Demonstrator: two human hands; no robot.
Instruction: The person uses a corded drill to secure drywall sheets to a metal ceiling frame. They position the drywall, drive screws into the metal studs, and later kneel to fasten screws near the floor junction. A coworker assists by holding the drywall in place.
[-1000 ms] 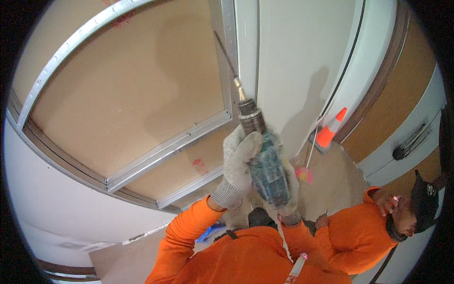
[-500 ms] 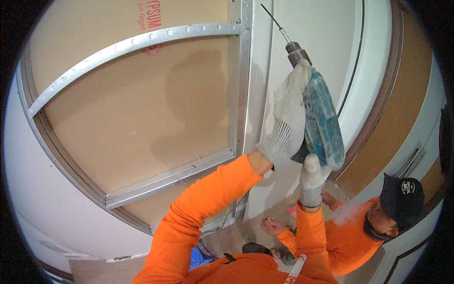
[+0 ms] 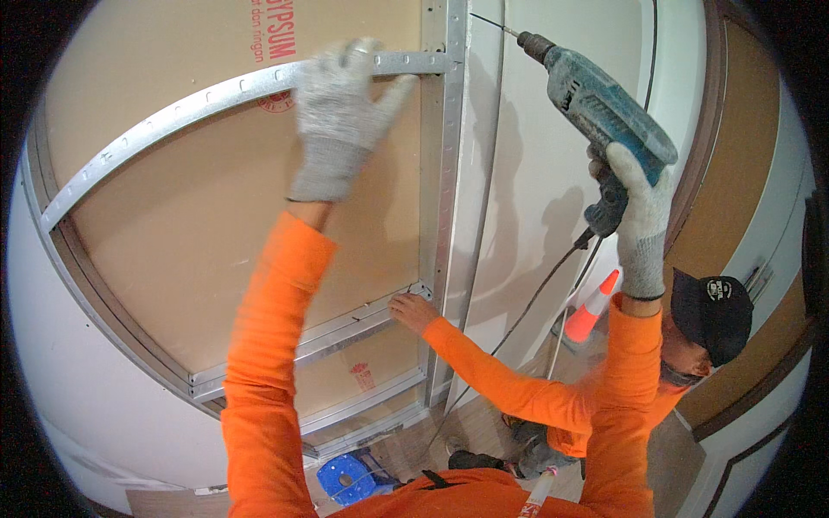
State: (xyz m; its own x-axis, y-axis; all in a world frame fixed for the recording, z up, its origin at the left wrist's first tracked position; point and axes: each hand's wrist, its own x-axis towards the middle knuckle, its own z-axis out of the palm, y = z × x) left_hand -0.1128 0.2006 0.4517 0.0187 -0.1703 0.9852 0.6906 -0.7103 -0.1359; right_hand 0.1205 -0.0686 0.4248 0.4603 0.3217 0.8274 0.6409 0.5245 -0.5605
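My right hand (image 3: 643, 220), in a pale knit glove, grips the handle of a worn teal power drill (image 3: 609, 99). Its long thin bit (image 3: 490, 22) points up and left, close to the upright metal stud (image 3: 451, 164). My left hand (image 3: 337, 125), gloved too and slightly blurred, is raised with the thumb spread. It holds nothing I can see and overlaps the curved-looking horizontal metal rail (image 3: 224, 88); whether it touches the rail I cannot tell. Behind the rail is a tan board (image 3: 259, 224) with red print.
A co-worker in orange with a dark cap (image 3: 712, 319) crouches at lower right, a bare hand (image 3: 413, 312) at the lower metal rail (image 3: 332, 337). The drill's cord (image 3: 527, 312) hangs down. An orange-and-white cone (image 3: 591, 312) and a blue plastic object (image 3: 350, 476) stand low down.
My left hand has left the front of the drill and moved left to the upper rail. The drill has swung right and tilted over in my right hand. The co-worker's hand has reached the lower rail.
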